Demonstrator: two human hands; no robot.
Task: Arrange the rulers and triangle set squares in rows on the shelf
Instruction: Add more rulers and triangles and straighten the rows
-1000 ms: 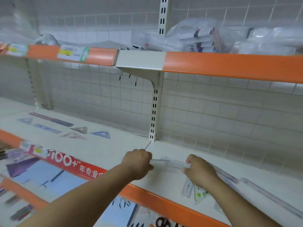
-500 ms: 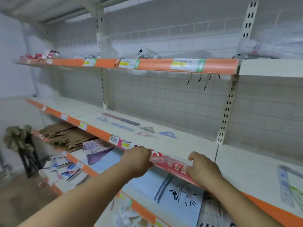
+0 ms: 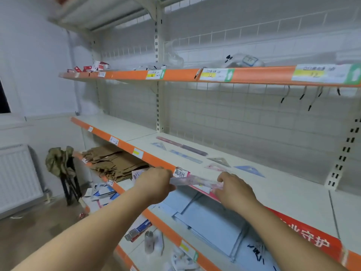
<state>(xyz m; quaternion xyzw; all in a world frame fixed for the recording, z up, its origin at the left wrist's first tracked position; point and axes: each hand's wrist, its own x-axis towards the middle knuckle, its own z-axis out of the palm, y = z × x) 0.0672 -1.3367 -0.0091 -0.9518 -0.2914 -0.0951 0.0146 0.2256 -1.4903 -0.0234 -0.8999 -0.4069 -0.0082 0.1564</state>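
I hold a clear plastic ruler [image 3: 195,181] level between my left hand [image 3: 156,181] and my right hand [image 3: 233,189], one hand at each end, over the front edge of the middle shelf [image 3: 293,192]. On that shelf lie a dark purple ruler [image 3: 181,146], a blue ruler [image 3: 185,156], a small blue set square [image 3: 159,146], a grey set square [image 3: 219,161], a pink set square [image 3: 215,167] and a blue set square [image 3: 250,170], laid out in rows behind my hands.
An upper shelf [image 3: 175,74] with orange trim carries price tags and small boxes. Metal hooks [image 3: 310,98] hang from the wire grid. Below are brown paper bags [image 3: 115,163] and papers. A radiator [image 3: 17,178] and a stool [image 3: 66,173] stand at left.
The view swung left along the shelf. Both hands lifted the clear ruler from the right shelf section and carried it left to the front of the section with the laid-out rulers.
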